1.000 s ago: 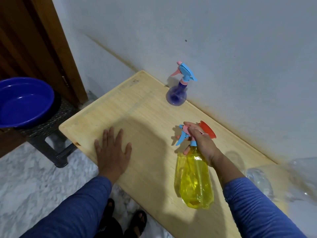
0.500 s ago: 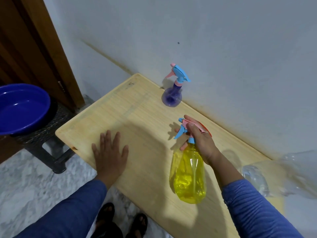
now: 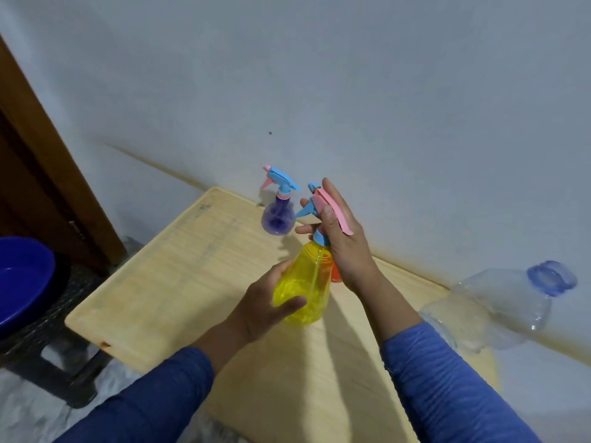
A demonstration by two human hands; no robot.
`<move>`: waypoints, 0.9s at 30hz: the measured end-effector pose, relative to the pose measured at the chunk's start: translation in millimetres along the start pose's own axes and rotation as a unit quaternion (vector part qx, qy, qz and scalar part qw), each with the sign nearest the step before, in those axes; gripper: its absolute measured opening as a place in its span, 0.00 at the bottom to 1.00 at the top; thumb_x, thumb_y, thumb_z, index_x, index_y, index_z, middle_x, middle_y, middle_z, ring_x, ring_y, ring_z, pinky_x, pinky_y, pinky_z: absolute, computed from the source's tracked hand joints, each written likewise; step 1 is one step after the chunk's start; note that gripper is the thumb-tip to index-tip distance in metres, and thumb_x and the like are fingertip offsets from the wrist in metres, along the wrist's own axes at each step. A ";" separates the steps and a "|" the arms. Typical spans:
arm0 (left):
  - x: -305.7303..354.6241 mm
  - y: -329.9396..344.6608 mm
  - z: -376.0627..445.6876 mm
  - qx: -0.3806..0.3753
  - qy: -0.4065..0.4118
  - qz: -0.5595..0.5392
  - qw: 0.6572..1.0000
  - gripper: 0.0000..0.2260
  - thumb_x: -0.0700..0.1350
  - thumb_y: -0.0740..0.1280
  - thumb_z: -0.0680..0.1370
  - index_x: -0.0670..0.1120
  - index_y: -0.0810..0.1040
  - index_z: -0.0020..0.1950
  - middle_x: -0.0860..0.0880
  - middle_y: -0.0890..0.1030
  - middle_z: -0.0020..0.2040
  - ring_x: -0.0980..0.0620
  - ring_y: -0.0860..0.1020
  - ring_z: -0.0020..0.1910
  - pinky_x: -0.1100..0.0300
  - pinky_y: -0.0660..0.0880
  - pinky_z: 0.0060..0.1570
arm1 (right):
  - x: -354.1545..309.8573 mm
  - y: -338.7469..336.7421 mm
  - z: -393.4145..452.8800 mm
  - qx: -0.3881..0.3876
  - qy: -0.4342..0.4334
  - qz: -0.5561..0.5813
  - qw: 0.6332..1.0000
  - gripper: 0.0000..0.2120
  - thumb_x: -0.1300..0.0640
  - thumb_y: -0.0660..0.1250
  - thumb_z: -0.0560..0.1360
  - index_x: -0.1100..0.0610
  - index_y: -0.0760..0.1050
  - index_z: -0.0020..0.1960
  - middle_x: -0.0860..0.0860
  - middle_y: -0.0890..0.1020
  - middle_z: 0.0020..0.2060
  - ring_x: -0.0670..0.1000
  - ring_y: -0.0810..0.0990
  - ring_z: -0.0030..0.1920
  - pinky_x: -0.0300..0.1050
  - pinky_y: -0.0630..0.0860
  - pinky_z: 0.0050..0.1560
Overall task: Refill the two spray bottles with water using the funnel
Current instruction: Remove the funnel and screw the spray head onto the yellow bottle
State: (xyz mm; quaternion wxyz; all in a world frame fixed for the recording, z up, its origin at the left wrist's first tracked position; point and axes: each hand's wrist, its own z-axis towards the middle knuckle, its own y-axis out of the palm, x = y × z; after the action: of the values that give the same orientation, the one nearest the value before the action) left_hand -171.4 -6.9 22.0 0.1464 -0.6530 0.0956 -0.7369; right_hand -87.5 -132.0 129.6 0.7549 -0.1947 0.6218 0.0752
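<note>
I hold the yellow spray bottle (image 3: 305,282) above the wooden table (image 3: 179,276) with both hands. My left hand (image 3: 265,308) wraps its transparent body from the left. My right hand (image 3: 343,244) grips its pink and blue trigger head and neck. A small purple spray bottle (image 3: 277,215) with a blue and pink head stands upright by the wall at the table's far end. Only a sliver of the orange funnel (image 3: 335,274) shows behind the yellow bottle, under my right wrist.
A large clear plastic water bottle (image 3: 499,308) with a blue cap lies at the right by the wall. A blue basin (image 3: 22,279) with water sits on a dark stool at the left, below table level. A brown door frame stands behind it.
My left hand left the tabletop and took hold of the yellow bottle's body. The bottle rose off the table and toward the purple bottle, hiding most of the funnel.
</note>
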 end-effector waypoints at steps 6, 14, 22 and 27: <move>11.3 5.4 15.1 0.050 -0.023 0.000 0.998 0.28 0.63 0.68 0.63 0.65 0.66 0.62 0.57 0.77 0.57 0.62 0.76 0.55 0.65 0.72 0.57 | -3.3 -7.3 -0.8 0.029 -0.009 0.013 0.999 0.23 0.50 0.62 0.78 0.48 0.63 0.72 0.46 0.76 0.64 0.45 0.78 0.60 0.38 0.76 0.57; 26.5 11.7 41.1 0.113 -0.001 0.025 0.993 0.33 0.54 0.72 0.70 0.49 0.64 0.72 0.52 0.72 0.67 0.58 0.71 0.63 0.66 0.67 0.59 | 30.9 -2.1 -21.7 0.071 -0.008 -0.068 0.995 0.26 0.48 0.66 0.72 0.40 0.65 0.68 0.39 0.76 0.62 0.42 0.76 0.60 0.39 0.74 0.58; 7.4 14.9 91.3 0.116 -0.052 0.050 0.991 0.33 0.47 0.74 0.70 0.50 0.65 0.71 0.50 0.76 0.64 0.51 0.75 0.59 0.71 0.66 0.51 | 55.3 -9.9 19.7 0.140 0.052 -0.090 0.985 0.25 0.59 0.70 0.73 0.50 0.69 0.68 0.43 0.80 0.51 0.38 0.79 0.49 0.31 0.74 0.51; -13.7 16.8 125.4 0.094 -0.058 0.042 0.993 0.27 0.45 0.69 0.74 0.49 0.65 0.72 0.47 0.78 0.61 0.51 0.77 0.55 0.68 0.68 0.51 | 78.2 -13.4 55.1 0.171 0.070 -0.083 0.979 0.24 0.64 0.72 0.70 0.47 0.72 0.62 0.47 0.82 0.51 0.45 0.81 0.50 0.36 0.76 0.53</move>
State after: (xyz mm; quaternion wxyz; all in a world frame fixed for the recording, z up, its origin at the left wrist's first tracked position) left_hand -44.3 -11.7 19.8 0.2428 -0.6739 0.0448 -0.6964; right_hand -15.8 -132.9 64.9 0.7353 -0.1182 0.6583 -0.1093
